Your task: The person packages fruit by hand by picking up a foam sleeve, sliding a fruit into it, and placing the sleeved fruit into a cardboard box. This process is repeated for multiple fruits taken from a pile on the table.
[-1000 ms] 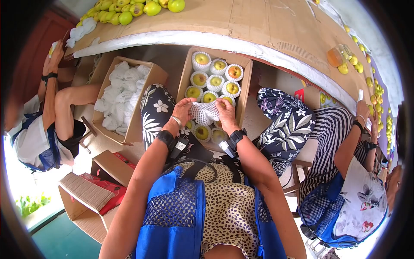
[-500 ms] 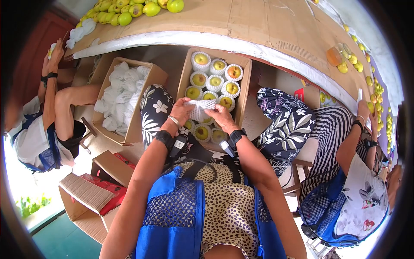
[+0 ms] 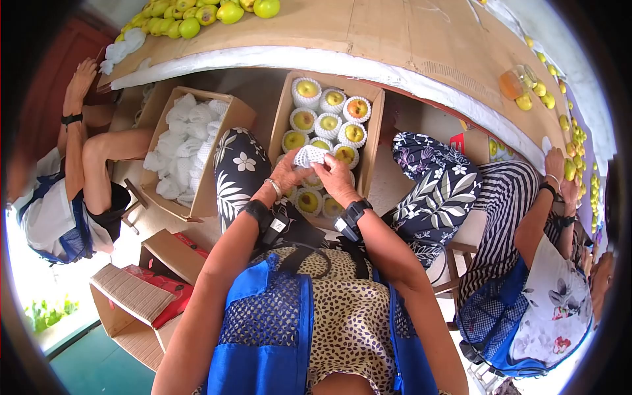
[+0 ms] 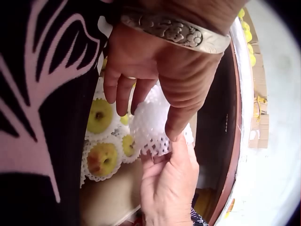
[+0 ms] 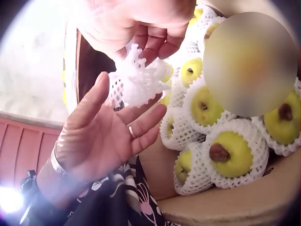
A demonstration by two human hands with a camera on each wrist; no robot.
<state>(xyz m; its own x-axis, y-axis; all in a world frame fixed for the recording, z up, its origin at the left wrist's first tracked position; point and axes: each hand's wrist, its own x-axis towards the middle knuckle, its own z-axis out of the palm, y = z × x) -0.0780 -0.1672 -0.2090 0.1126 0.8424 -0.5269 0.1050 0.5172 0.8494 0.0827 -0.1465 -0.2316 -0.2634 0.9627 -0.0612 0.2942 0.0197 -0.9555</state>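
Note:
Over the box of apples, a white foam net sleeve [image 3: 309, 156] lies bunched between both hands. My left hand [image 3: 288, 174] holds it from the left; in the left wrist view the thumb presses on the netting [image 4: 153, 120]. The right wrist view shows the left palm [image 5: 106, 134] turned up under the sleeve, a ring on one finger. My right hand [image 3: 337, 181] pinches the sleeve's edge with curled fingertips, seen in the right wrist view. Below, yellow-green apples [image 3: 354, 135] in white foam nets stand in rows inside a cardboard box [image 3: 376, 112].
A second cardboard box [image 3: 227, 135] on the left holds several loose foam nets [image 3: 191, 141]. Ahead, a cardboard-covered table [image 3: 368, 39] carries bare apples [image 3: 191, 20] and a jar [image 3: 517, 82]. People sit on both sides. Empty-looking cartons [image 3: 131, 303] lie at lower left.
The foam net, stretched wide between the hands a second ago, is now gathered into a small bunch, and my hands have come closer together. The left person's hand no longer shows a fruit.

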